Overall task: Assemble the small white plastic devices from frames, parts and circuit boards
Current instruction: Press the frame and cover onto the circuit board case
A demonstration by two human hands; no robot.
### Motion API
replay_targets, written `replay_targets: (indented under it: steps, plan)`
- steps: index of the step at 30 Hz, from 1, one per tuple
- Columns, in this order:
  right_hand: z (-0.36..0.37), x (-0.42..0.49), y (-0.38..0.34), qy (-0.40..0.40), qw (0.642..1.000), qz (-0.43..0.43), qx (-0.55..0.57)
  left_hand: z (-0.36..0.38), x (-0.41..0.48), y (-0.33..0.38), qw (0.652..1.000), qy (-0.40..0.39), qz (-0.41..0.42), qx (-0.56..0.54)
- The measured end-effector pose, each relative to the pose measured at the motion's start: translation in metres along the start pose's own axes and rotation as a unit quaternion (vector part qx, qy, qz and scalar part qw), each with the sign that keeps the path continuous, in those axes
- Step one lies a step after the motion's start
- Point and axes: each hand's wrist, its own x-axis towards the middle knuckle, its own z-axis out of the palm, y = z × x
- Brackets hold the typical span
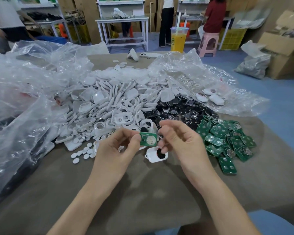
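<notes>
My left hand pinches a small green circuit board between thumb and fingers, held above the table. My right hand hovers just right of the board with fingers curled; whether it holds anything I cannot tell. Below the hands a white plastic shell with a black round part inside lies on the table. Another white frame with a black part stands just behind the board. A big heap of white frames fills the middle of the table. Black round parts and green circuit boards lie to the right.
Crumpled clear plastic bags cover the table's left and far right. Small white oval caps are scattered left of my left hand. A cup of orange drink and a phone stand at the far edge. People work at benches behind.
</notes>
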Motion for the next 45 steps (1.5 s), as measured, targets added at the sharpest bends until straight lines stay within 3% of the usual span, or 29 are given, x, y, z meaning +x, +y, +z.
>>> replay_targets:
  steps: [3, 6, 12, 16, 20, 24, 30, 36, 41, 45]
  plan:
    - [0.005, -0.004, 0.003, -0.061, 0.996, 0.003, -0.063, 0.001, -0.001, 0.002, 1.0, -0.005, -0.002, -0.002]
    - [0.006, -0.004, 0.003, -0.056, 0.995, -0.002, -0.086, -0.002, -0.001, 0.005, 1.0, -0.007, 0.0, -0.019]
    - [0.005, 0.0, 0.002, -0.058, 0.997, 0.044, 0.024, -0.002, -0.005, 0.008, 0.993, -0.089, 0.004, -0.072]
    - [0.005, -0.001, 0.003, -0.105, 0.989, 0.08, 0.068, 0.002, -0.008, 0.008, 0.994, -0.073, 0.068, -0.041]
    - [0.003, 0.001, 0.002, -0.101, 0.983, 0.094, 0.118, 0.013, -0.005, 0.009, 0.987, -0.073, 0.144, 0.019]
    - [0.003, 0.002, -0.001, -0.113, 0.973, 0.098, 0.174, 0.014, -0.005, 0.007, 0.982, -0.088, 0.164, -0.01]
    - [0.005, 0.002, 0.0, -0.112, 0.979, 0.108, 0.131, 0.016, -0.009, 0.004, 0.989, -0.035, 0.138, 0.047]
    - [0.007, 0.002, -0.002, -0.075, 0.988, 0.095, 0.095, 0.01, -0.002, -0.004, 0.953, 0.011, 0.224, 0.205]
    - [0.005, 0.002, -0.003, -0.062, 0.991, 0.08, 0.084, 0.01, -0.001, -0.008, 0.941, 0.016, 0.253, 0.226]
    - [0.004, 0.002, -0.004, -0.061, 0.99, 0.079, 0.102, 0.011, -0.005, -0.006, 0.963, 0.033, 0.192, 0.186]
